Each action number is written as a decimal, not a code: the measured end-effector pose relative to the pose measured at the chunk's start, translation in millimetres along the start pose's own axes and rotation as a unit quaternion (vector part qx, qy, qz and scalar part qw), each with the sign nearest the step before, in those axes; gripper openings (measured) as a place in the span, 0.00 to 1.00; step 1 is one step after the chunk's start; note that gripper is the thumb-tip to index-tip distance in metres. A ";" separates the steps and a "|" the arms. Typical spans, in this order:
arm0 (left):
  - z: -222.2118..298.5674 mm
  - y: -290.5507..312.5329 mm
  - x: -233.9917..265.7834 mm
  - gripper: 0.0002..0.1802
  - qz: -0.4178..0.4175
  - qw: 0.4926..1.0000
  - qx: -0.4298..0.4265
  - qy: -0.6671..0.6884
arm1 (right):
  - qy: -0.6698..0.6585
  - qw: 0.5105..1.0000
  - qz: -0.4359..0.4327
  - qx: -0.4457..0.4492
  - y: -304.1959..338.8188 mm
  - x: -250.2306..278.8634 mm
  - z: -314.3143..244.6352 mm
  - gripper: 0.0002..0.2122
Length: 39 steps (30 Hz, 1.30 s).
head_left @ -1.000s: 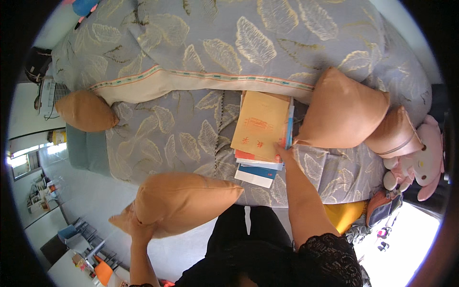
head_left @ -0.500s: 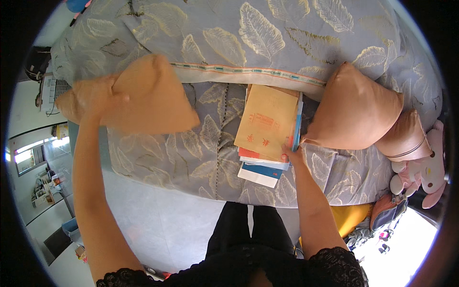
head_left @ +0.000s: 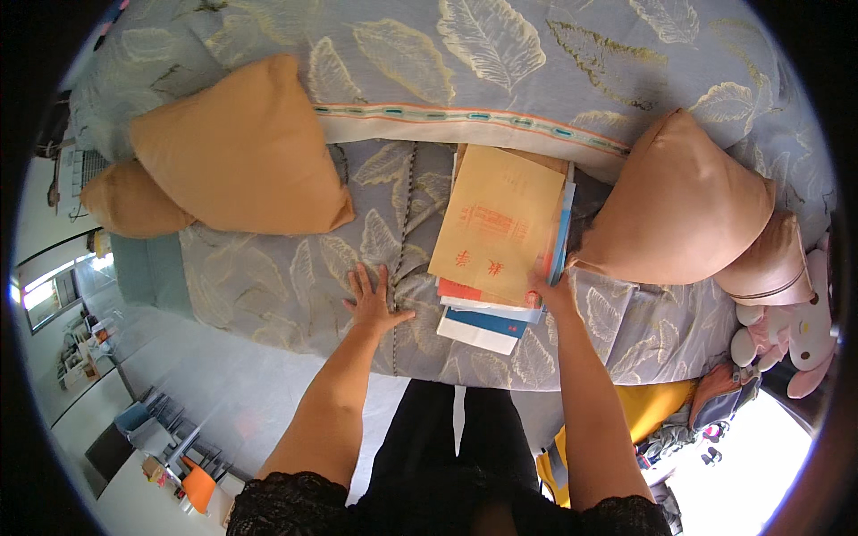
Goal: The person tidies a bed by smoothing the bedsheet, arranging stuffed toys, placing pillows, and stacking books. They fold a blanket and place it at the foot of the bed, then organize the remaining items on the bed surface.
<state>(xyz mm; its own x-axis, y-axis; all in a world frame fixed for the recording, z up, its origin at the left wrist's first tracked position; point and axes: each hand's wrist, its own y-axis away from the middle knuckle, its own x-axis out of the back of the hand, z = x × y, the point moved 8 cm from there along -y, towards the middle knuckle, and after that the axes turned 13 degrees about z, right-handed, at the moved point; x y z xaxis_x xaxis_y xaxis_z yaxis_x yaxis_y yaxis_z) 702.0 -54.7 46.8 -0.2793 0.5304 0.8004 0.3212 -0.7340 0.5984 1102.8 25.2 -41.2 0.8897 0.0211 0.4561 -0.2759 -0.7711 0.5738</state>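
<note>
A stack of papers and books lies on the grey leaf-patterned sofa seat (head_left: 268, 277), topped by a tan paper envelope (head_left: 500, 223) with red print. White, red and blue edges stick out below it, among them a blue booklet (head_left: 487, 323). My right hand (head_left: 556, 290) grips the stack's right edge near its lower corner, thumb on top; its other fingers are partly hidden. To the left of the stack, my left hand (head_left: 375, 305) rests on the seat with fingers spread and nothing in it.
An orange-tan cushion (head_left: 241, 152) leans at the left with a smaller one (head_left: 134, 201) beside it. Rosy-tan cushions (head_left: 679, 205) stand at the right, near a pink and white plush toy (head_left: 809, 322). A yellow item (head_left: 657, 411) lies below the sofa's right front.
My left hand has let go of the orange-tan cushion and come down right onto the seat. The cushion now leans upright at the left. My right hand stays at the stack.
</note>
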 end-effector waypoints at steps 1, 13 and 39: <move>-10.0 4.2 -15.5 0.65 -0.061 0.997 0.043 -0.015 | -0.010 1.000 -0.021 0.006 3.0 -5.4 -5.0 0.33; 88.4 -45.9 44.4 0.30 0.160 0.845 -0.037 0.509 | 0.023 0.996 0.071 -0.046 11.3 17.2 -50.9 0.26; 146.3 -78.4 15.4 0.38 0.001 0.794 -0.038 0.606 | 0.241 0.953 0.165 0.083 82.4 -13.4 -87.3 0.38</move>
<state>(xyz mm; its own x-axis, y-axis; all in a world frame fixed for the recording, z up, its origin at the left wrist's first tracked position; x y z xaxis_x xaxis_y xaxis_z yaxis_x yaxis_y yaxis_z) 804.9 73.0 17.3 -0.9599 -0.2352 0.1523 0.2799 -0.7824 0.5564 1036.4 16.9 59.3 0.4829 0.0189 0.8755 -0.4154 -0.8752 0.2481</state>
